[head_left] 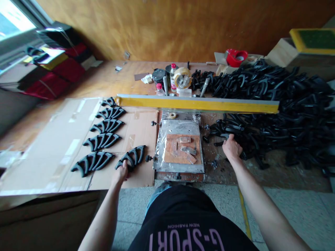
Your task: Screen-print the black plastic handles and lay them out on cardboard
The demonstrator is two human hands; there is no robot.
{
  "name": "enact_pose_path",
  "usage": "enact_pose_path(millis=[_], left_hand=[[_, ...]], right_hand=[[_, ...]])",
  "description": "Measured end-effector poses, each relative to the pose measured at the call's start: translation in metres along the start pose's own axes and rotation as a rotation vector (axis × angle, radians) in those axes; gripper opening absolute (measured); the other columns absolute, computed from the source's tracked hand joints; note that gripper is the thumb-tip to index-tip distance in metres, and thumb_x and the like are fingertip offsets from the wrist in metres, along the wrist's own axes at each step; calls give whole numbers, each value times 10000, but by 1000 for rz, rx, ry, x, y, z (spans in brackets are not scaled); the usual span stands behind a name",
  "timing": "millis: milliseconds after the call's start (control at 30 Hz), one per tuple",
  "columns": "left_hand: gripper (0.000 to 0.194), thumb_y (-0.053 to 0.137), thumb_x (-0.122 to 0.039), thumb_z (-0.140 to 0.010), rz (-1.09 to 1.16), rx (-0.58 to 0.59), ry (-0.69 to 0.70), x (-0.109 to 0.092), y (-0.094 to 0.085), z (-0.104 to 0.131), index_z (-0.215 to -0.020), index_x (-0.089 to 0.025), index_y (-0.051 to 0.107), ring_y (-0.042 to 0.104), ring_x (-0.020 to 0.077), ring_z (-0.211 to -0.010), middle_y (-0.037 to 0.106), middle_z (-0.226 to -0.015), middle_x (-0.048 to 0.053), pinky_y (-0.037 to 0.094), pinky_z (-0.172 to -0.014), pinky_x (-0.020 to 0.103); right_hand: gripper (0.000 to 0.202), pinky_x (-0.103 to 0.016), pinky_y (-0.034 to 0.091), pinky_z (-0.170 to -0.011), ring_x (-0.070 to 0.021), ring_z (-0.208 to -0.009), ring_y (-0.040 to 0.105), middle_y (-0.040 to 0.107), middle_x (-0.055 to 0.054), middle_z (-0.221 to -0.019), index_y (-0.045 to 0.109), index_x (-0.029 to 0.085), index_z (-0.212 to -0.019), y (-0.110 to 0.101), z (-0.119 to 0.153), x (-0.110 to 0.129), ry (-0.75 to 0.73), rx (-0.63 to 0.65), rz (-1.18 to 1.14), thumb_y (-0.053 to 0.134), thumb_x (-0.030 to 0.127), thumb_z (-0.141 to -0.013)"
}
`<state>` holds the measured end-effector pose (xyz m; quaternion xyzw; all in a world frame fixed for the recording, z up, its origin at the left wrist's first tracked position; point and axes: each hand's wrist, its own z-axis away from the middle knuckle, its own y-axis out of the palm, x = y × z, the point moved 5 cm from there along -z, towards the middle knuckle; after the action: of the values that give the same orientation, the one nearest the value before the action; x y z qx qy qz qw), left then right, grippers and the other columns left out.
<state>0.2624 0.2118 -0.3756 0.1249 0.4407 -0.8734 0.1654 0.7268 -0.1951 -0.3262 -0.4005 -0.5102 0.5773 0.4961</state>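
Observation:
My left hand (122,172) is closed on the near end of a short row of curved black plastic handles (136,155) lying on the cardboard. Left of it, several more fanned rows of the same handles (92,162) run up the sheet. At the near edge of a large heap of loose black handles (243,127), my right hand (232,148) has its fingers closed on one black handle; part of that piece is hidden by the fingers. Between my hands sits a flat metal-framed fixture (180,127) with a reddish-brown board (171,153) and small blocks on it.
A long yellow bar (196,103) crosses above the fixture. Behind it stand a red-capped bottle (173,78), a tape roll (182,78) and dark jars. Black knobs (149,158) stick out around the fixture. Stacked boxes (52,69) are at far left, and a red tape dispenser (235,57) is at back right.

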Motion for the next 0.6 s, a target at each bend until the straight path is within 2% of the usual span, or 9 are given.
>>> enact_pose_path(millis=[67, 133, 200, 267, 333, 400, 433, 500, 600], left_hand=[[519, 434, -628, -811, -111, 56, -13, -18, -7, 1, -614, -170, 579, 581, 273, -419, 549, -407, 103, 428, -413, 324], [535, 450, -635, -811, -133, 109, 100, -55, -14, 13, -630, -153, 594, 542, 231, -380, 545, -406, 85, 400, -399, 292], [531, 427, -625, -844, 61, 119, 348, -115, -22, 41, -747, -142, 625, 527, 178, -383, 580, -467, 54, 401, -412, 259], [527, 442, -638, -850, 381, 112, 624, -185, -33, 83, -961, -159, 632, 523, 130, -409, 625, -566, 22, 403, -430, 223], [530, 447, -644, -858, 697, 131, 849, -248, -43, 129, -1094, -192, 590, 516, 103, -427, 632, -612, 1, 411, -450, 204], [522, 378, -647, -891, 880, 162, 951, -290, -49, 165, -1002, -183, 591, 492, 93, -412, 618, -604, 3, 402, -440, 204], [534, 335, -640, -909, 921, 179, 976, -302, -50, 179, -930, -173, 594, 486, 92, -408, 602, -584, 7, 397, -436, 206], [565, 281, -617, -934, 932, 188, 995, -304, -49, 195, -833, -161, 600, 493, 96, -425, 578, -562, 15, 395, -441, 208], [559, 325, -615, -923, 876, 192, 923, -266, -39, 195, -906, -161, 651, 535, 109, -507, 610, -641, 20, 413, -474, 216]], right_hand=[[441, -384, 484, -751, -293, -905, 670, 700, -172, -987, 442, 138, -1361, -8, 16, 19, -128, -42, -66, 368, 332, -972], [421, -344, 478, -782, -250, -938, 651, 696, -124, -1045, 488, 203, -1365, -13, 38, 54, -433, -49, -160, 383, 328, -977], [386, -294, 465, -808, -205, -969, 620, 686, -78, -1074, 554, 253, -1331, -15, 65, 95, -776, -46, -236, 414, 284, -973], [352, -265, 451, -802, -182, -959, 590, 681, -57, -1012, 627, 274, -1262, -14, 86, 131, -1006, -46, -237, 434, 248, -968], [311, -262, 440, -790, -180, -935, 567, 667, -55, -946, 682, 282, -1181, -11, 97, 157, -1098, -58, -185, 462, 259, -961], [285, -273, 437, -798, -188, -948, 554, 662, -60, -957, 696, 281, -1156, -10, 100, 170, -1127, -66, -146, 503, 291, -947], [289, -280, 440, -809, -193, -963, 554, 665, -63, -988, 688, 282, -1172, -11, 100, 171, -1131, -64, -144, 517, 290, -939], [307, -294, 454, -840, -200, -1004, 562, 674, -59, -1053, 675, 292, -1194, -13, 97, 163, -1094, -33, -205, 551, 260, -915], [261, -292, 497, -833, -190, -988, 602, 708, -37, -1011, 718, 247, -1087, -22, 78, 127, -868, 30, -398, 535, 224, -902]])
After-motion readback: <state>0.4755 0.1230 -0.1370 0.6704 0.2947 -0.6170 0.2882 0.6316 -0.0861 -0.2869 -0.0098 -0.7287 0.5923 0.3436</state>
